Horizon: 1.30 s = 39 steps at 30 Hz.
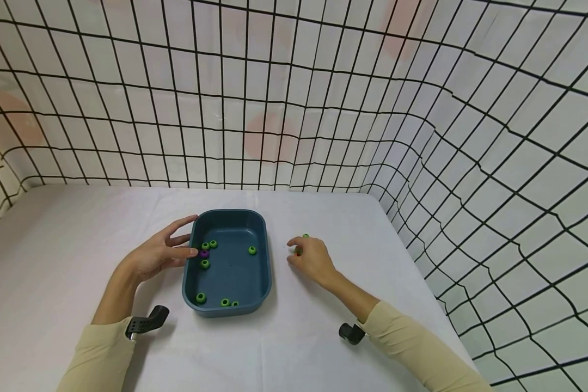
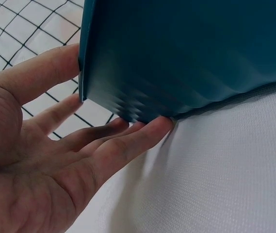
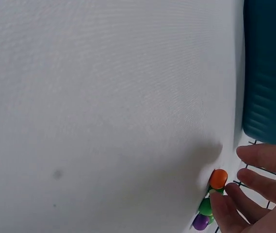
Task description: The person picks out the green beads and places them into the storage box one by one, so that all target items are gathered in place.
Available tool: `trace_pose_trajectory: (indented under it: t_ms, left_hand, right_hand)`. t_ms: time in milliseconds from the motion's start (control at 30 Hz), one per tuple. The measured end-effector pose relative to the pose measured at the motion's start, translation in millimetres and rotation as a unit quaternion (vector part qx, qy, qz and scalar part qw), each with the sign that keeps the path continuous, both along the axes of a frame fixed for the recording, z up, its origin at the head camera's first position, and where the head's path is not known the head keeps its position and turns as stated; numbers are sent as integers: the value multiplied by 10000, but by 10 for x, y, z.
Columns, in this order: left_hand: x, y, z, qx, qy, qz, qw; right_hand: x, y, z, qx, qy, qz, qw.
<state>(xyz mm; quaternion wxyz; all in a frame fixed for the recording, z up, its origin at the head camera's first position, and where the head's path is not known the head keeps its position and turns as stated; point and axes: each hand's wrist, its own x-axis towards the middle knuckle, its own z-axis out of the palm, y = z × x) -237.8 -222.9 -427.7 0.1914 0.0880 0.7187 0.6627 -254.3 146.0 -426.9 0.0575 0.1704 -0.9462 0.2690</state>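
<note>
Nearest us: two beige sleeves (image 1: 103, 351), each with a black wrist-worn mount (image 1: 147, 321) at the cuff. Past them, left hand (image 1: 157, 253) is on the left side of the rectangular dark-teal plastic bin (image 1: 232, 280): thumb at the rim, extended fingers against the outer wall. We see contact, no clench.

Bin stands upright, holding seven round green beads (image 1: 204, 264) and one round purple bead (image 1: 204, 254), loose on its floor.

Right hand (image 1: 316, 261) is just right of the bin, fingers loosely bent, thumb and index apart; we see no bead pinched. By its fingertips on the white cloth surface (image 1: 294, 343): an orange bead (image 3: 219, 178), green beads (image 3: 205, 207), a second purple bead (image 3: 201, 222).

Farthest: black grid mesh (image 1: 221, 55) over a white backing.
</note>
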Motion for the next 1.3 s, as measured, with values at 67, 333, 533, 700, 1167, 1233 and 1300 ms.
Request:
trace_pose_trajectory:
  t_ms: [67, 333, 533, 700, 1167, 1233, 1300]
  left_hand:
    - [0, -1, 2, -2, 15, 1, 10000]
    - [2, 2, 3, 3, 16, -5, 10000]
    - [3, 4, 7, 6, 20, -1, 10000]
    - [8, 5, 13, 14, 11, 1, 10000]
    - [12, 3, 12, -41, 30, -18, 10000]
    - [11, 1, 10, -36, 39, -17, 10000]
    - [7, -2, 6, -17, 49, -6, 10000]
  right_hand:
    - [1, 2, 5, 19, 2, 18, 10000]
    - [17, 11, 0, 92, -204, 68, 9997]
    - [50, 63, 19, -15, -136, 119, 9998]
    - [76, 119, 27, -112, -283, 87, 9995]
    - [60, 168, -29, 46, -299, -2, 9995]
    - [59, 163, -28, 35, -308, -26, 9995]
    - [52, 157, -24, 10, -280, -21, 9996]
